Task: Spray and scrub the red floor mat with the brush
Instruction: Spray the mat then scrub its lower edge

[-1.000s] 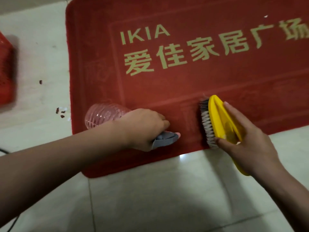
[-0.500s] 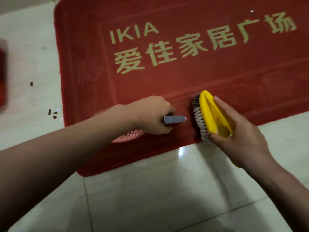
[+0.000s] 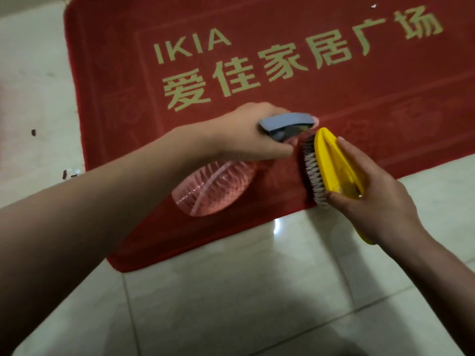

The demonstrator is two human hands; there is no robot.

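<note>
**On the red mat's near edge: bottle and brush, nose to nose**

Across the pale floor tiles (image 3: 231, 304) we see the red floor mat (image 3: 359, 104) lying flat, with its near left corner rounded and its right side running out of view. Pale gold writing is woven into the pile. We read "IKIA" (image 3: 191, 48) in Latin capitals, and under it a larger line of Chinese characters, 爱佳家居广场 (image 3: 282, 65). A raised border frames this lettering.

Our left hand (image 3: 246, 132) is curled tight round the neck of a pink, see-through, ribbed spray bottle (image 3: 216, 188), just under its grey spray head (image 3: 282, 122). The bottle is tilted, with its base toward the lower left above the mat's near strip and its nozzle aimed right. We cannot tell whether a finger is pulling the trigger, nor whether the bottle touches the mat.

Our right hand (image 3: 377, 201) grips the yellow brush (image 3: 334, 163), with the thumb at the near end and the fingers laid along the far side. The brush is turned on its edge, so its bristles (image 3: 312, 173) face left toward the nozzle, just beside it. The lower bristles sit over the mat's near edge, and the tip of the yellow handle shows below the wrist.

We also see a few dark specks (image 3: 33, 132) on the tiles left of the mat.
</note>
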